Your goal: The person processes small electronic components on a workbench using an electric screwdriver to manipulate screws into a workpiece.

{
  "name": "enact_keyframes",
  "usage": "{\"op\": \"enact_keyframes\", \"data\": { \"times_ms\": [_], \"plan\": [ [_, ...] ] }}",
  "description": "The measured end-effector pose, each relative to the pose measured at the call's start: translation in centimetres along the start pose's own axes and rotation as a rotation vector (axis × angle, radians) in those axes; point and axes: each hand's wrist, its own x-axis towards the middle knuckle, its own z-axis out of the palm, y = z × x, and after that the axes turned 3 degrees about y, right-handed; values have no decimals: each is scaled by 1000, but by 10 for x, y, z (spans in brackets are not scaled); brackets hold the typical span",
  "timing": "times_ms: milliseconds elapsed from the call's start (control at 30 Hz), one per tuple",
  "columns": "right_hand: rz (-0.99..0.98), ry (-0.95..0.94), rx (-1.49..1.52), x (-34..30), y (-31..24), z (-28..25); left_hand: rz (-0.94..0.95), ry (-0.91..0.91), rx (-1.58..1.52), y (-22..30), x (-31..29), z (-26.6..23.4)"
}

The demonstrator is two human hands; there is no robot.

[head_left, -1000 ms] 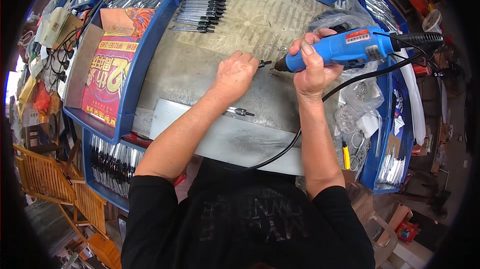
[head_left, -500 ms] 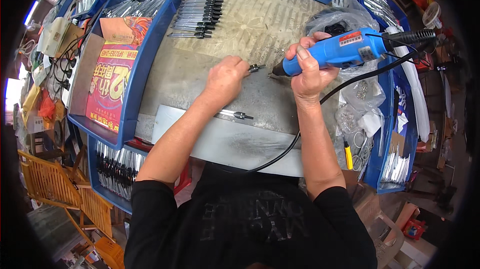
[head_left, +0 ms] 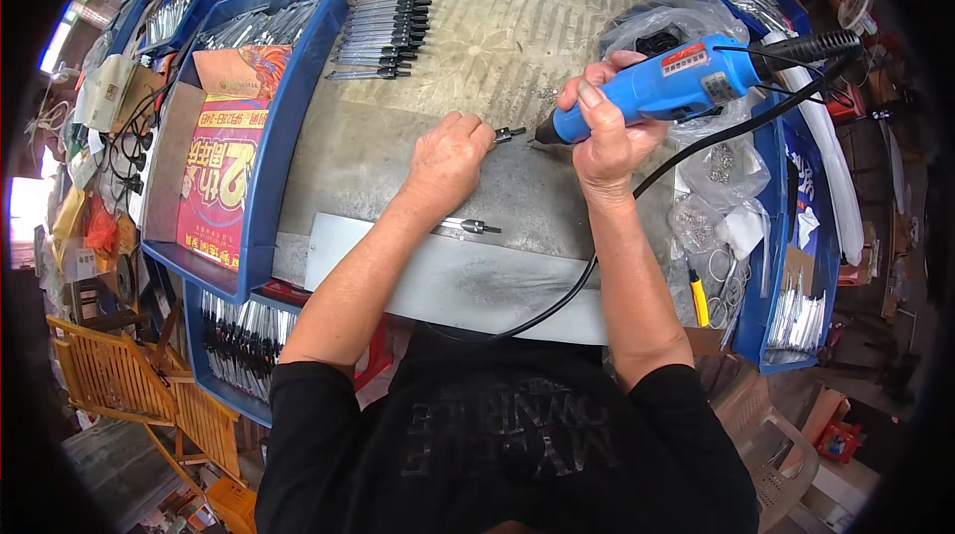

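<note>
My right hand (head_left: 609, 131) is wrapped round a blue electric screwdriver (head_left: 662, 87), its black nose pointing left and down over the bench. The driver's tip is close to the black end of a slim silver rod (head_left: 508, 134). My left hand (head_left: 450, 158) grips that rod with the fingers closed; its rear part is hidden in the hand. Below my left forearm, another silver rod with a black end (head_left: 473, 226) lies at the edge of a grey plate (head_left: 477, 280). Farther off, a neat row of similar rods (head_left: 383, 32) rests on the bench.
On the left stands a blue bin (head_left: 261, 176) with rods and a printed box. Another blue bin (head_left: 234, 340) of rods sits below it. At right are plastic bags of small parts (head_left: 721, 161), a yellow-handled tool (head_left: 698, 297) and a blue tray (head_left: 796, 325). The driver's black cable (head_left: 557, 305) crosses the plate.
The driver's nose has shifted slightly left, toward the rod in my left hand. My left hand keeps its grip, nearly still. The whole view has shifted slightly.
</note>
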Motion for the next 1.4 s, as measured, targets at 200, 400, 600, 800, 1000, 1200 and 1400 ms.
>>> {"op": "enact_keyframes", "data": {
  "times_ms": [200,400,600,800,1000,1200,1400],
  "plan": [
    [8,1,2,0,-1,0,8,-51,40,2,2,-1],
    [4,-4,8,-1,-1,1,17,-41,88,1,6,0],
    [11,-1,11,-1,1,0,72,-60,64,-3,2,-1],
    [12,-1,0,-2,1,0,9,-20,3,-1,4,0],
    [3,15,-5,-1,3,-1,-78,40,-54,-4,5,-3],
    [15,16,6,-1,3,-2,-10,36,-46,5,2,-7],
    [23,11,25,0,5,-3,49,-11,15,3,-2,-3]
  ]
}}
